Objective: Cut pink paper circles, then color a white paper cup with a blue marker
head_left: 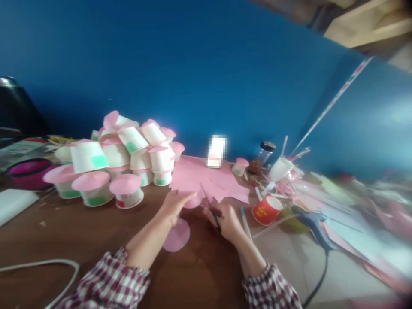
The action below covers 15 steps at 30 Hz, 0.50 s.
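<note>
My left hand (174, 207) pinches a pink paper piece (193, 201) with a rounded edge, thumb on top. In my right hand (228, 221) is a pair of scissors (209, 199), its dark blades pointing up and away, close to the right side of that piece. Part of the handles is hidden by my fingers. Under my left wrist a round pink paper disc (177, 236) lies on the brown table (193, 279). Just beyond both hands are pink paper sheets (196, 174) with jagged cut edges.
White paper cups (88, 156) topped with pink paper are piled at left. To the right stand a red cup (267, 210), a blue glue gun (317, 223) with its cord, a jar (262, 156) and a blue-capped pen (245, 221). A white cable (69, 262) curves at lower left.
</note>
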### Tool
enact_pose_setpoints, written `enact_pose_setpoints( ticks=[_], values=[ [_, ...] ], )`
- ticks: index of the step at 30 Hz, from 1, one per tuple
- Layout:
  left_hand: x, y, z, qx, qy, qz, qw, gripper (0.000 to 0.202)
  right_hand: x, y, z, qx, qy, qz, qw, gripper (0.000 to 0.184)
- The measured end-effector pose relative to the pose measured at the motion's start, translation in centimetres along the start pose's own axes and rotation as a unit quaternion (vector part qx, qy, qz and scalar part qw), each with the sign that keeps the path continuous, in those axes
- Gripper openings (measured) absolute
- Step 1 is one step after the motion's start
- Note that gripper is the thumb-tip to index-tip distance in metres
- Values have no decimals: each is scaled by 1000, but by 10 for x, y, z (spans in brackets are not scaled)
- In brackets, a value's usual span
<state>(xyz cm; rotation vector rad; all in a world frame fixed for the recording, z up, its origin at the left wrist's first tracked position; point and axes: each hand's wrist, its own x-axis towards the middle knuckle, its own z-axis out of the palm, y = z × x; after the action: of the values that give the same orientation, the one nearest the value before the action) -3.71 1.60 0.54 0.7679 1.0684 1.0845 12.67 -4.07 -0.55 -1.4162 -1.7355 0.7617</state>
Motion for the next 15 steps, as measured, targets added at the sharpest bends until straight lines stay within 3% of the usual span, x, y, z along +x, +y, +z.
enact_pose_setpoints(
  ticks=[2, 5, 9, 15],
  values=[
    [-3, 3, 1, -15, 1, -8, 1000, 45, 1, 3, 1, -2, 11, 8, 1000, 30],
    [-3, 2, 3, -13, 12, -8, 1000, 45, 2, 6, 2, -61, 80, 30, 994, 18],
    [3, -6, 2, -27, 44, 5, 999, 37, 1, 0, 0, -166, 163, 81, 969, 20],
    [12, -11, 0, -61, 66, 42, 995, 29, 1, -5, -5, -204, 173, 136, 954, 26]
  ],
)
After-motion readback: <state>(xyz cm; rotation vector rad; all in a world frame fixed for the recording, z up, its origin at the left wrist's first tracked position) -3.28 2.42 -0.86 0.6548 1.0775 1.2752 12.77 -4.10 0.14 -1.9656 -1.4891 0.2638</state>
